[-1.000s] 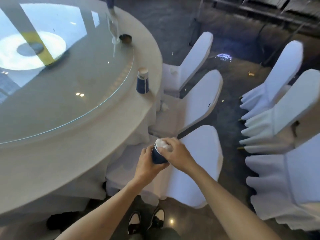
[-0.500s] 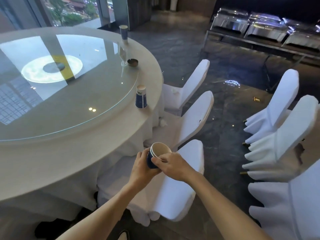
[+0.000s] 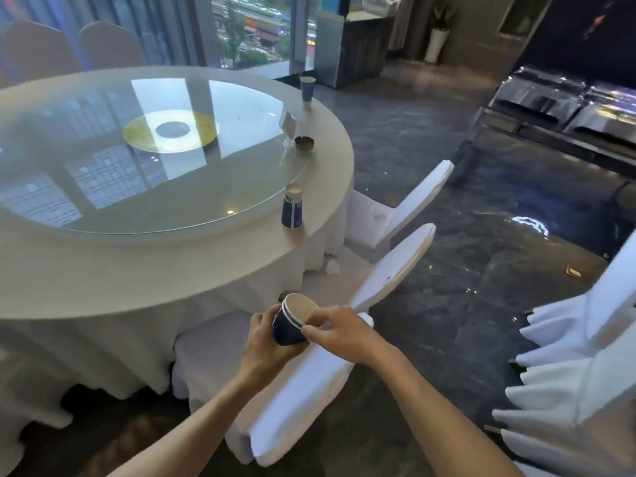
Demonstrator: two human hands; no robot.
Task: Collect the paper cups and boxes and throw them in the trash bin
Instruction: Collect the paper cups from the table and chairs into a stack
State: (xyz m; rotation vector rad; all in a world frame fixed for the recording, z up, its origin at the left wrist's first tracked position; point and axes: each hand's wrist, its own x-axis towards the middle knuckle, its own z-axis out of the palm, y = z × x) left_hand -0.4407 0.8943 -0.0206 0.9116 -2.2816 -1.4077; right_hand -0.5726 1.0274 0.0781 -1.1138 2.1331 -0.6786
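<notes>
A person standing beside a round banquet surface holds a dark blue paper cup in both hands, low and near, above a white-covered chair. The left hand wraps the cup's body from below, fingers clamped around its side, while the right hand pinches its rim, thumb and fingers closed on the edge. The cup tilts with its pale, open mouth facing up and to the right.

A second blue cup stands upside down near the right edge of the surface, just outside the glass turntable. A third cup stands upright at the far edge. Between them sit a clear stemmed glass and, just beside it, a small round dish. More white-covered chairs line the right side over a dark polished floor.
</notes>
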